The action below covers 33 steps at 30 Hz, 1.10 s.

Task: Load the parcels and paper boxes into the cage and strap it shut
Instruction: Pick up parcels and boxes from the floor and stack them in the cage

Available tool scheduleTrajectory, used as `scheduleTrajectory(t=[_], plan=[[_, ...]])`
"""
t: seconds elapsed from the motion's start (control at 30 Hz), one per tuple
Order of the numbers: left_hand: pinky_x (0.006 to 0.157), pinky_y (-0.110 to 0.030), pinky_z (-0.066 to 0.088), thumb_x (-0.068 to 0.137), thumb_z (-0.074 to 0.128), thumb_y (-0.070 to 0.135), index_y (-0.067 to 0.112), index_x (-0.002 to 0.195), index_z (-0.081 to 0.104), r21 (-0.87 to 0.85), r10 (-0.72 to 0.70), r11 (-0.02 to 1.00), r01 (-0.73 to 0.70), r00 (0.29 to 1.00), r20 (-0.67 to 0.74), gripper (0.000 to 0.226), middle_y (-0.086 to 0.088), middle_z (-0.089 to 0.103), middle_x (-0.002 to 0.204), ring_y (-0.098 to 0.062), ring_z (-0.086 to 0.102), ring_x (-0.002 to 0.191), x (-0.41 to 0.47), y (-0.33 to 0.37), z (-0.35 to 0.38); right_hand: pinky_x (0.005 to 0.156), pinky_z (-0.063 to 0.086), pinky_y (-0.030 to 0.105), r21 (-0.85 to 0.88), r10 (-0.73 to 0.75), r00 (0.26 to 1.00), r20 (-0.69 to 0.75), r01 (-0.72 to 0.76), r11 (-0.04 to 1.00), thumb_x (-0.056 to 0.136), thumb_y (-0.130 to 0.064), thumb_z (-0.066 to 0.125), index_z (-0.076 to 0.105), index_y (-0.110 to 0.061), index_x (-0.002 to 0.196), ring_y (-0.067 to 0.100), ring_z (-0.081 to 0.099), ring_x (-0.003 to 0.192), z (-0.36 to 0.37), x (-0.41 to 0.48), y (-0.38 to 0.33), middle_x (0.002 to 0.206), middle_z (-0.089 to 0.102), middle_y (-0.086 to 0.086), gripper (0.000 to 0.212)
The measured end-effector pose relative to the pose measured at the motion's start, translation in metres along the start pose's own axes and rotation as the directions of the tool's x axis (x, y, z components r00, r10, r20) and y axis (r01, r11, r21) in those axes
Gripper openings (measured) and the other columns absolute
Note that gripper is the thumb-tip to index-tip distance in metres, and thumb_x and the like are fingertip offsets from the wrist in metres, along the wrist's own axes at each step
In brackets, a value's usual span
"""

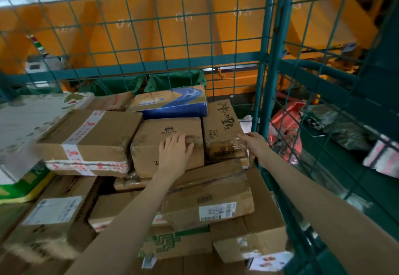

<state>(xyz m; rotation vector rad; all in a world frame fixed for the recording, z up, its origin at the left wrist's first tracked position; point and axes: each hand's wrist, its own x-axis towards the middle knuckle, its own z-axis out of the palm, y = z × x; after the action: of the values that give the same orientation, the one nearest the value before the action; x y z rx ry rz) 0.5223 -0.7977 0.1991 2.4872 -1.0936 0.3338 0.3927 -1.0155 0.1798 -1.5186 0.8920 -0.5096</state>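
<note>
**A:** Which parcel is in hand, and where is it?

**B:** The middle box (pixel 168 132), on the top layer inside the cage (pixel 172 62); the left hand (pixel 176 151) lies flat on its near top edge, fingers straight and spread, gripping nothing; I judge it is pressing the box down and back so that it seats.

**A:** And the other hand?

**B:** At 3 o'clock from that box stands the lettered box (pixel 222 123), touching it; the right hand (pixel 254 145) is at its taped near corner, fingers nearly straight, thumb hidden; I cannot tell whether it pinches or only steadies.

**A:** Why so tightly packed?

**B:** Probably to stop shifting; the red-taped box (pixel 92 136) sits at 9 o'clock, the blue box (pixel 172 102) at 12, and a flattened carton (pixel 216 188) lies underneath at 6; no strap shows, so strapping looks undone.
</note>
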Motion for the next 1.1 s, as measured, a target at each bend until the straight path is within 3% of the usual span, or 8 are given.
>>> scheduleTrajectory(t=[0.13,0.27,0.37,0.47,0.57,0.8,0.97,1.1], plan=[[0.113,-0.040,0.029,0.103,0.042,0.036,0.016,0.136,0.052,-0.278,-0.121,0.955,0.106,0.992,-0.036,0.040,-0.003,0.051,0.140,-0.023,0.041,0.133,-0.010,-0.002,-0.012,0.099,0.049,0.048,0.042,-0.152,0.986,-0.070,0.155,0.987,0.094,-0.023,0.062,0.058,-0.015,0.120,0.030,0.059,0.115,0.002,-0.030,-0.013,0.123,0.062,0.010,0.028],[0.105,-0.036,0.041,0.104,0.045,0.029,0.011,0.134,0.056,-0.567,-0.255,0.799,0.201,0.967,-0.016,0.037,-0.004,0.058,0.131,-0.021,0.053,0.121,-0.034,-0.008,-0.035,0.099,0.049,0.039,0.200,-0.200,0.979,-0.024,0.201,0.959,0.096,-0.015,0.058,0.065,-0.013,0.113,0.023,0.061,0.112,0.015,-0.082,-0.026,0.118,0.067,0.011,0.018],[0.101,-0.041,0.046,0.103,0.046,0.032,0.014,0.117,0.062,-0.738,-0.403,0.569,0.362,0.905,0.134,0.028,-0.005,0.064,0.120,-0.024,0.058,0.110,-0.055,-0.022,-0.051,0.089,0.052,0.031,0.235,-0.166,0.980,0.108,0.137,0.962,0.098,-0.020,0.057,0.063,-0.013,0.118,0.020,0.066,0.108,0.036,-0.126,-0.028,0.119,0.069,0.010,0.022],[0.090,-0.034,0.051,0.103,0.048,0.026,0.010,0.115,0.062,-0.849,-0.446,0.265,0.456,0.839,0.311,0.024,-0.005,0.065,0.111,-0.022,0.062,0.105,-0.083,-0.034,-0.067,0.094,0.052,0.036,0.243,-0.098,0.973,0.210,0.045,0.969,0.098,-0.026,0.058,0.065,-0.013,0.117,0.021,0.068,0.105,0.059,-0.168,-0.020,0.114,0.071,0.007,0.024],[0.092,-0.036,0.051,0.104,0.048,0.021,0.005,0.116,0.060,-0.867,-0.427,0.130,0.480,0.817,0.388,0.024,-0.011,0.064,0.116,-0.022,0.062,0.100,-0.126,-0.052,-0.085,0.094,0.053,0.038,0.286,-0.042,0.970,0.238,-0.028,0.958,0.098,-0.024,0.059,0.067,-0.010,0.112,0.026,0.066,0.104,0.086,-0.213,0.001,0.115,0.069,0.014,0.021],[0.096,-0.040,0.049,0.105,0.043,0.031,0.008,0.122,0.062,-0.772,-0.348,0.174,0.611,0.772,0.532,0.034,-0.007,0.067,0.119,-0.019,0.065,0.101,-0.244,-0.096,-0.105,0.077,0.051,0.031,0.384,0.050,0.965,0.256,-0.149,0.911,0.102,-0.020,0.051,0.066,-0.009,0.103,0.024,0.067,0.093,0.131,-0.327,0.061,0.101,0.071,0.010,0.018],[0.069,-0.025,0.049,0.105,0.044,0.029,0.007,0.123,0.061,-0.664,-0.334,0.192,0.722,0.685,0.648,0.033,-0.004,0.067,0.106,-0.015,0.063,0.088,-0.319,-0.099,-0.102,0.088,0.050,0.033,0.421,0.158,0.966,0.205,-0.232,0.877,0.100,-0.019,0.052,0.066,-0.009,0.098,0.023,0.067,0.089,0.136,-0.405,0.110,0.094,0.072,0.009,0.018],[0.091,-0.033,0.050,0.105,0.044,0.031,0.011,0.114,0.063,-0.588,-0.246,0.255,0.768,0.639,0.728,0.029,-0.006,0.069,0.112,-0.019,0.065,0.103,-0.370,-0.081,-0.086,0.085,0.050,0.032,0.470,0.255,0.959,0.125,-0.284,0.836,0.102,-0.017,0.049,0.063,-0.006,0.102,0.027,0.064,0.094,0.114,-0.460,0.153,0.097,0.069,0.012,0.018]])
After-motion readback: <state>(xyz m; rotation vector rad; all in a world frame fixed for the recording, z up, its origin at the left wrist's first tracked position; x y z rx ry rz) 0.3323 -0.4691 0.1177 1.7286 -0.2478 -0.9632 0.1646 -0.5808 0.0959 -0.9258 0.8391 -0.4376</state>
